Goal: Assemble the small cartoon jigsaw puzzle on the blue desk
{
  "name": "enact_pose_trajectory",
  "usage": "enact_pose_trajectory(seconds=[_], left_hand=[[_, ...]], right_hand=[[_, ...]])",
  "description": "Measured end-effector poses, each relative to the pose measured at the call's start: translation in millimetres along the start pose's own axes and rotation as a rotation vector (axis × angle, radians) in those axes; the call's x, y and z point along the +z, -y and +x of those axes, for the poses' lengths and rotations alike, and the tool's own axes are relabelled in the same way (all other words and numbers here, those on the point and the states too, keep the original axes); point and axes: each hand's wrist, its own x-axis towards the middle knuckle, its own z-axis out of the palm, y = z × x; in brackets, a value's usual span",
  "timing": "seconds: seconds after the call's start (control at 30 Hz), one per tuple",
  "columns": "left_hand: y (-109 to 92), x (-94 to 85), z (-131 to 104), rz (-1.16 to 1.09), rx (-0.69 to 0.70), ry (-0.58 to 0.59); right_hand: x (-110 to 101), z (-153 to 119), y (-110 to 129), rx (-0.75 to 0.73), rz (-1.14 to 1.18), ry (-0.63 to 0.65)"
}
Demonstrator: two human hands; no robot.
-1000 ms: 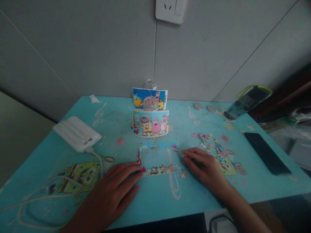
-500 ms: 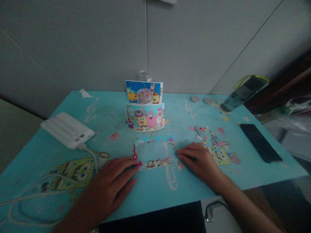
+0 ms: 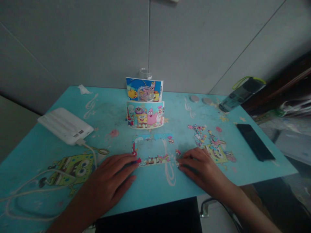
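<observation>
A partly assembled jigsaw puzzle border lies on the table in front of me, with bare tabletop showing inside it. My left hand rests flat, fingers stretched, its fingertips touching the puzzle's lower left corner. Just right of the border, my right hand has thumb and forefinger close together at the tabletop, around a small pale puzzle piece. A loose reddish puzzle piece lies above those fingertips. Behind the border stands a cartoon picture card, showing several characters.
Loose puzzle pieces are heaped to the right. Behind the front card are a clear round jar and a second card. A white power bank with a cable lies left; a black phone-like slab and a bottle are right.
My right hand has shifted slightly down toward me, uncovering the reddish piece above its fingertips. My left hand stays at the puzzle corner. The whole view has shifted a little.
</observation>
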Motion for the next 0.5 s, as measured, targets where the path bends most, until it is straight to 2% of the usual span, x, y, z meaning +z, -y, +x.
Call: enact_pose_trajectory(seconds=[0.17, 0.3, 0.5], left_hand=[[0.7, -0.4, 0.3, -0.004, 0.013, -0.005], [1.1, 0.2, 0.5, -0.002, 0.021, -0.021], [1.6, 1.6, 0.1, -0.001, 0.03, -0.024]], right_hand=[[4.9, -14.6, 5.5, 0.122, 0.026, 0.0], [13.7, -22.8, 11.1, 0.202, 0.067, -0.059], [17.0, -28.5, 7.1, 0.207, 0.041, -0.142]])
